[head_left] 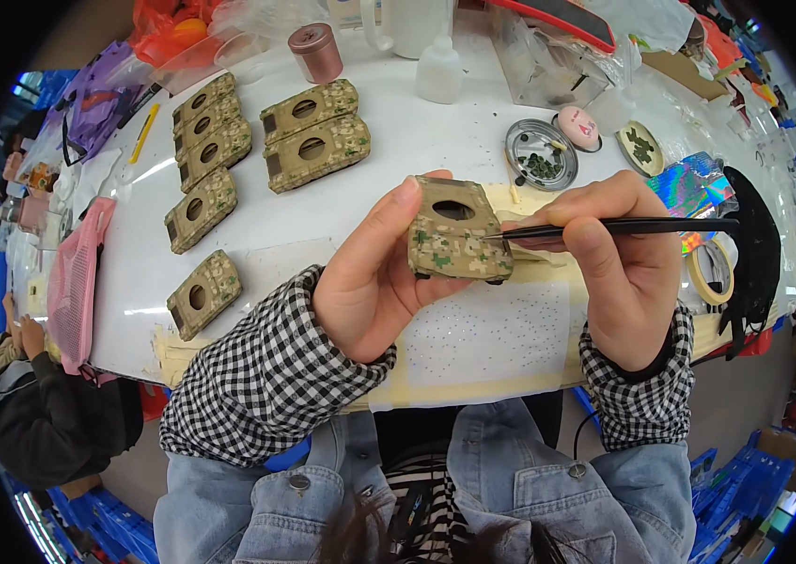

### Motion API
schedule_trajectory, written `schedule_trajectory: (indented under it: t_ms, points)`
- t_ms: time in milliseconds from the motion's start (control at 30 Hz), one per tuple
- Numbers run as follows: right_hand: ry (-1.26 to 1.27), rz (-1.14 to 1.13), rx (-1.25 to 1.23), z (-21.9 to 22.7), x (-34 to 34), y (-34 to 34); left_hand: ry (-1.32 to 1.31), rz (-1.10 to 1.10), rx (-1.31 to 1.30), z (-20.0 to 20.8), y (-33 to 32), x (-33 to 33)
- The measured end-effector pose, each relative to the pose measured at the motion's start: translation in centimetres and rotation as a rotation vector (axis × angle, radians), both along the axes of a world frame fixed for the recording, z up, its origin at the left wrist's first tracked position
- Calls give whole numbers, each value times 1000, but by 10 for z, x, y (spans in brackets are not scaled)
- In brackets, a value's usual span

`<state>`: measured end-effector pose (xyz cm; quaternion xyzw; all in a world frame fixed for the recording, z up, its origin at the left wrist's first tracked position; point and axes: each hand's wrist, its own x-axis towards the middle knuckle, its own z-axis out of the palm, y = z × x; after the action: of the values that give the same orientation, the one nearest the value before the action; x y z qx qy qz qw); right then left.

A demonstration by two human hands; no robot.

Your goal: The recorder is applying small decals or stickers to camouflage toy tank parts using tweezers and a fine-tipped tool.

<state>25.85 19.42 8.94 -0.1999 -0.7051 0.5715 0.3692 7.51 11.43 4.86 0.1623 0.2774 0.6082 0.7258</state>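
Observation:
My left hand (367, 268) grips a camouflage-patterned toy tank hull (459, 246) by its left side and underneath, thumb on its upper edge. An oval hole opens in the hull's top. In my right hand (619, 254), closed like a pen grip, are black fine-pointed tweezers (642, 226). Their tip touches, or nearly touches, the hull's face near its right side; whether anything is pinched there is too small to tell. Similar hulls (315, 150) stand in two groups at the left, with a single hull (202, 294) nearer me.
Beneath my hands lies a white sheet (483, 343) scattered with tiny dots. To the right are a round dish (541, 155) of dark green bits, a pink oval case (577, 129), a small tray (640, 148) and a tape roll (710, 271). A white bottle (440, 70) stands behind.

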Motion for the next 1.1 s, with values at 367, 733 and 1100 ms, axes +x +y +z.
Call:
schedule_trajectory:
  t_ms: [367,733,1100]
  points:
    - [26,1,-39,2,-2,-1,3,2,-14,1,0,0]
    - [37,8,-69,4,-3,-2,2,10,-29,1,0,1]
    - [131,2,-127,-2,-2,-2,-6,11,-18,1,0,0]
